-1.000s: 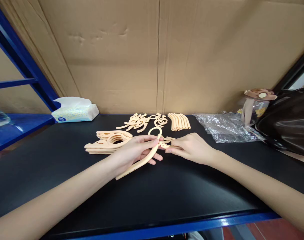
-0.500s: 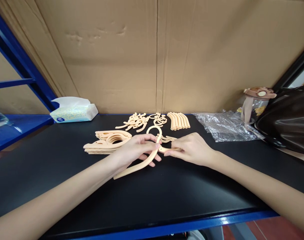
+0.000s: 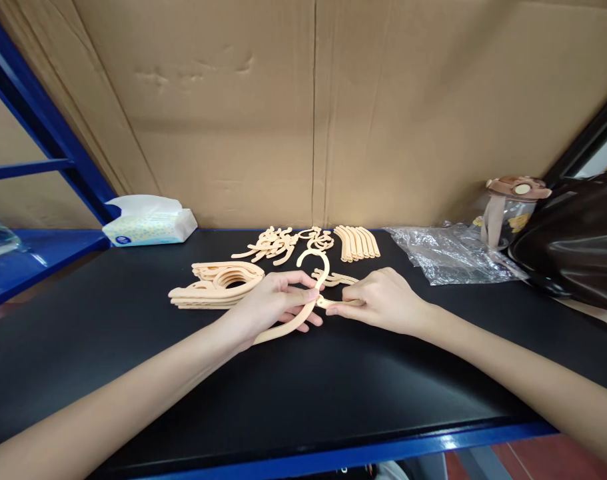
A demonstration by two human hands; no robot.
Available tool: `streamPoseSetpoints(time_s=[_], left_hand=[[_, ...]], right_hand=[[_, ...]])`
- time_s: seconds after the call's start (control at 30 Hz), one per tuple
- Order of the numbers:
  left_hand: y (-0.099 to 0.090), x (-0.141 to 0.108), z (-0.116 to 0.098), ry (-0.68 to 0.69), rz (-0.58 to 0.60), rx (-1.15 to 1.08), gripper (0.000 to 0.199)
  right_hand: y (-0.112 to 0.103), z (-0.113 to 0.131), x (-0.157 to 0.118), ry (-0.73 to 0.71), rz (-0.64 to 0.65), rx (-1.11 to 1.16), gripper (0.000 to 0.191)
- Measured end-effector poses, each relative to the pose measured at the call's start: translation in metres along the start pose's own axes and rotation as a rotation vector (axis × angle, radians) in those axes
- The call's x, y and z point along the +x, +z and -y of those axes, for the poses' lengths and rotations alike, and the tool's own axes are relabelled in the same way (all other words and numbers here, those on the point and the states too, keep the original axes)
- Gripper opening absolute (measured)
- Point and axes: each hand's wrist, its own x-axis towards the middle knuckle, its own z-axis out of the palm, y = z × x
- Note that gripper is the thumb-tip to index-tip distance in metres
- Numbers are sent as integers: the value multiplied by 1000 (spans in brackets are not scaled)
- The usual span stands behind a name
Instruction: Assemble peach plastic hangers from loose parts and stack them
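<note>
So your hooked piece (image 3: 301,320) is held over the worktop (image 3: 333,400), long axis slanting from the hook down toward your left wrist. Your left hand (image 3: 270,303) pinches it mid-length; your right hand (image 3: 386,303) grips the short piece (image 3: 325,302), which comes in from the right.

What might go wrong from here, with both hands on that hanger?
The left hand partly covers where the hanger's pieces meet, so a poor fit there might go unnoticed.
The left hand appears close to the stack; a sideways move could knock it.
Loose pieces lie just beyond the right hand, which might nudge them if it pushes forward.
</note>
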Motion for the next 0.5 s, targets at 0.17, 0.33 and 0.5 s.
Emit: streamPoseSetpoints(time_s=[0.17,0.33,0.5], left_hand=[[0,-2,0,-16,11,22,22],[2,0,2,0,47,118,23],[10,-2,7,155,15,463,28]], right_hand=[[-2,0,0,10,9,25,64],[-1,-1,1,-4,2,38,66],[0,-5,2,-47,4,23,63]])
